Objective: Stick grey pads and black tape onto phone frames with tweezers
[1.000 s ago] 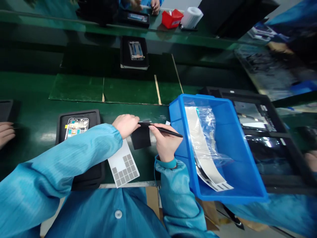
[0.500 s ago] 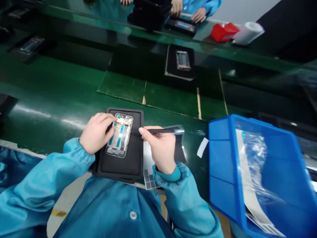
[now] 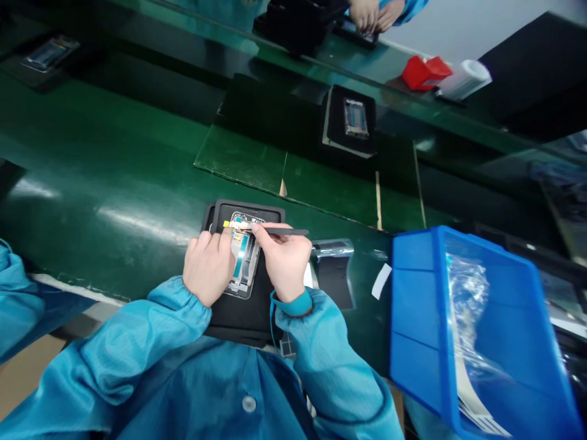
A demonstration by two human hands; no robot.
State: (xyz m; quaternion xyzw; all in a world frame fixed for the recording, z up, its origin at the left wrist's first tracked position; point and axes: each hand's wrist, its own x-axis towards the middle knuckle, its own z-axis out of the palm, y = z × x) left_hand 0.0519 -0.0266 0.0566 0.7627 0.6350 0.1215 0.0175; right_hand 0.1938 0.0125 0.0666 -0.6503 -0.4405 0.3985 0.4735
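An opened phone (image 3: 243, 269) with its inner parts bare lies on a black tray (image 3: 229, 321). My left hand (image 3: 208, 267) is closed at the phone's left edge, its fingertips against the upper part. By those fingertips a small yellow tab (image 3: 226, 224) sticks out. In my right hand (image 3: 288, 263) are black tweezers (image 3: 288, 231), pinched between thumb and fingers. Their tip points left, over the upper part of the phone; exactly what it touches is too small to make out.
A blue bin (image 3: 417, 305) holding clear plastic and white strips stands at the right. Beside the tray lie a dark sheet in film (image 3: 337, 278) and a white strip (image 3: 381, 281). Another phone (image 3: 356, 118) rests on a black tray farther off. A co-worker's hands (image 3: 376, 15) show at the top.
My right hand has brought the tweezers left, from beside the phone to over its upper part. My left hand's fingers have curled in more, and the yellow tab now shows. The camera view has shifted.
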